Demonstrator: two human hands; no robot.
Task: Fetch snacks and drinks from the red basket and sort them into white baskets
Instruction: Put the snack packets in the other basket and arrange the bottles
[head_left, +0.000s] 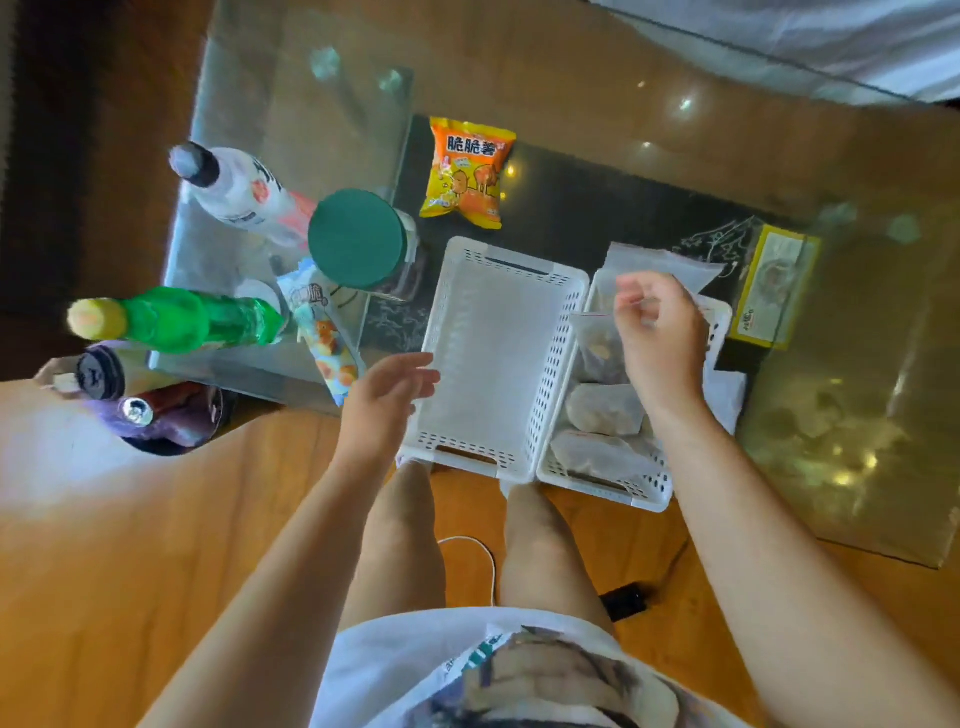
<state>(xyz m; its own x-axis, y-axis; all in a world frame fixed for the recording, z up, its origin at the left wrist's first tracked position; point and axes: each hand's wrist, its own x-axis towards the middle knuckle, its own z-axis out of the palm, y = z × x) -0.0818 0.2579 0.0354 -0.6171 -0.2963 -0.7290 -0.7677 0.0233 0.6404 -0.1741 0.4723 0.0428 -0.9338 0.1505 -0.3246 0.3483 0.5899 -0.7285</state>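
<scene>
Two white baskets stand side by side at the near edge of a glass table. The left white basket (498, 358) has nothing in it. The right white basket (644, 488) holds several clear bags of snacks (602, 410). My right hand (660, 343) hovers over the right basket's far end, its fingers pinched on the edge of a translucent clear bag (665, 265), though the hand is blurred. My left hand (387, 400) is open with spread fingers at the left basket's near-left corner and holds nothing. No red basket is clearly visible.
Left of the baskets stand a green-lidded jar (358, 239), a white bottle (234, 187), a green bottle (176, 322) and a blue snack pack (327, 343). An orange crisp bag (467, 171) lies behind them, a yellow box (774, 286) to the right. Dark cans (156, 410) sit low on the left.
</scene>
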